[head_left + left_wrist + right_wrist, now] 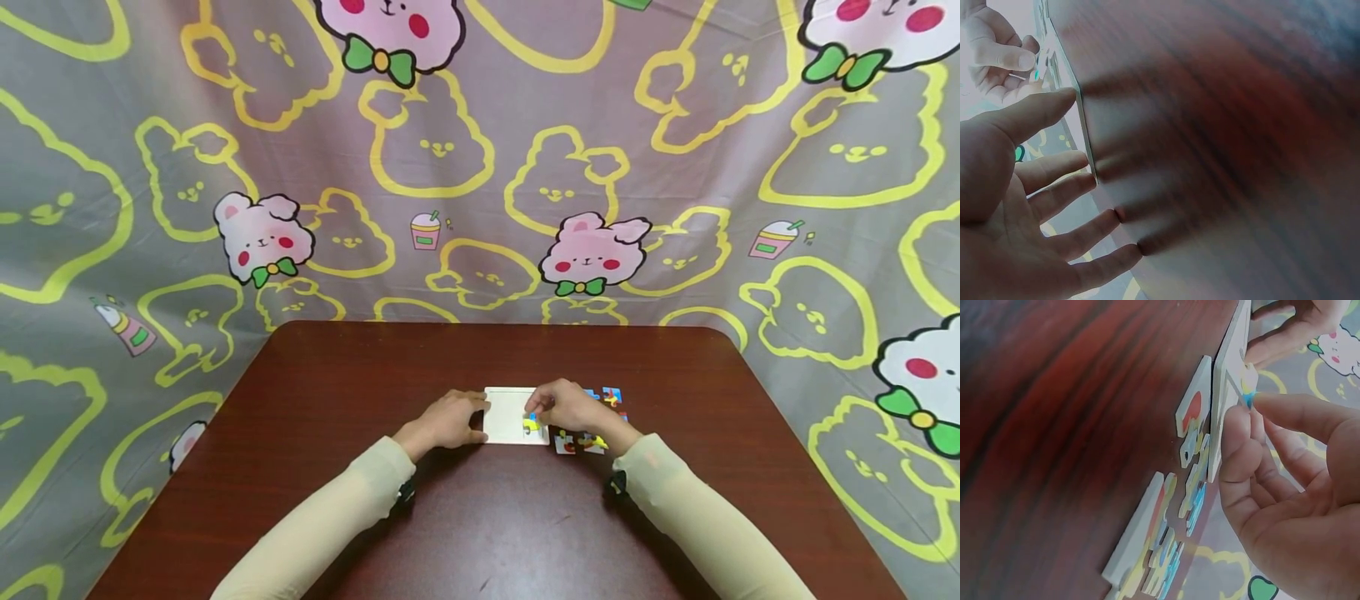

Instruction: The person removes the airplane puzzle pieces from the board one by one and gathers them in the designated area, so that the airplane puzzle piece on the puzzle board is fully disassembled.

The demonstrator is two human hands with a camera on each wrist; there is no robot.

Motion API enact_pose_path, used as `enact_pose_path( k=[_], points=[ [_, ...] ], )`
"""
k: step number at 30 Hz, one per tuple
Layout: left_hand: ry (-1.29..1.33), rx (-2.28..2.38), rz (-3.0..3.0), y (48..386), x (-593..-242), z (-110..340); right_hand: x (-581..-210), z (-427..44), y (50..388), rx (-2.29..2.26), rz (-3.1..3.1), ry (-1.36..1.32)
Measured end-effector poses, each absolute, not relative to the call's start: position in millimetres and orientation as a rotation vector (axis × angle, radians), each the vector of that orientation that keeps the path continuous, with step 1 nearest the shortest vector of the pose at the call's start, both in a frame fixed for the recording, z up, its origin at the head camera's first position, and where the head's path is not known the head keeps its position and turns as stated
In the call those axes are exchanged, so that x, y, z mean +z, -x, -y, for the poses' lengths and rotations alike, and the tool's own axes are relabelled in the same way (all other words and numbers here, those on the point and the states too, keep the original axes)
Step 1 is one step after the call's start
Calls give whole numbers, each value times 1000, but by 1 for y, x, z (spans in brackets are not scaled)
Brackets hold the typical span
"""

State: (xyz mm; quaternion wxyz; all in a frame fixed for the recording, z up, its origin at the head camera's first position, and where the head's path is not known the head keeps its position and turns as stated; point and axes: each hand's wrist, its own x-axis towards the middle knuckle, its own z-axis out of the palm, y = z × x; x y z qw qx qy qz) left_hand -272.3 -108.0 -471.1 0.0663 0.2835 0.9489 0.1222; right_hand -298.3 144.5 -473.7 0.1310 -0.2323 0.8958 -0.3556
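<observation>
A white, shallow puzzle tray point(503, 410) lies on the table. My left hand point(447, 419) rests at its left edge. In the left wrist view the thumb and some fingertips of the left hand point(1029, 169) touch the tray's rim, fingers nearly straight and spread. Over the tray's right part, my right hand point(564, 405) pinches a jigsaw puzzle piece point(532, 425), yellow and blue on top. The right wrist view shows this piece point(1248, 399) tilted between thumb and forefinger of the right hand point(1297, 462); whether it touches the tray floor is hard to tell.
Several loose puzzle pieces point(594, 442) lie right of the tray, some partly behind the right forearm. Another piece point(612, 395) is toward the back. The brown table point(360, 367) ends at a patterned cloth backdrop point(480, 208).
</observation>
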Motion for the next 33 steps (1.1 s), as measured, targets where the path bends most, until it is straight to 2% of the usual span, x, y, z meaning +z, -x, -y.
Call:
enact_pose_path(
  k=[16,33],
  points=[
    [-840,350,-2871,272,-474,108,-472,-155,299,-1179,-2508,594],
    [-837,364,-2867,272,-472,107,-461,-201,298,-1177,-2457,530]
  ],
)
